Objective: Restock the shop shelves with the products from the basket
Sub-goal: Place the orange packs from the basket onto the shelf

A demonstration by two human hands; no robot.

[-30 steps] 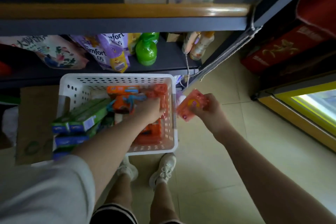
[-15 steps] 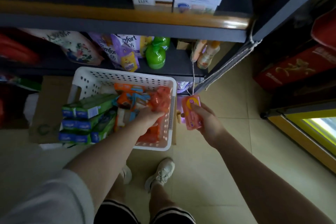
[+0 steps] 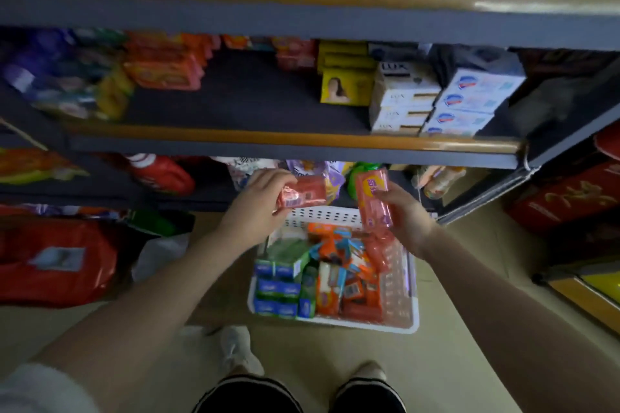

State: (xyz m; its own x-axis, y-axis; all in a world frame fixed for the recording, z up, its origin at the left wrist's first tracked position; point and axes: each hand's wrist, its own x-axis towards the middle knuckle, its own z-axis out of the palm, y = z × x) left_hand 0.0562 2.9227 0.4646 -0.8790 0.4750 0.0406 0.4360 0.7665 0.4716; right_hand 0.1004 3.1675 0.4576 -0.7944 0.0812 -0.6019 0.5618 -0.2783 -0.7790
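Observation:
A white plastic basket (image 3: 413, 298) stands on the floor, filled with green-and-blue boxes (image 3: 280, 292) and orange and red soap packs (image 3: 355, 288). My left hand (image 3: 258, 208) grips a red soap pack (image 3: 303, 196) raised above the basket's far rim. My right hand (image 3: 407, 214) holds a pink-orange soap pack (image 3: 373, 198) upright beside it. Both packs hang in front of the lower shelf. The middle shelf (image 3: 248, 100) above has a bare dark stretch between orange packs (image 3: 164, 72) on the left and yellow boxes (image 3: 345, 80) on the right.
White Lux boxes (image 3: 401, 100) and blue-and-white soap boxes (image 3: 469, 100) fill the middle shelf's right end. A red bottle (image 3: 161, 173) and a green bottle (image 3: 360, 174) stand on the lower shelf. Red bags (image 3: 57, 261) lie left; red cartons (image 3: 567, 198) lie right. My feet stand below the basket.
My left hand has lifted a red soap pack out of the basket. My right hand has risen with its pack. The view has tilted up, showing the middle shelf.

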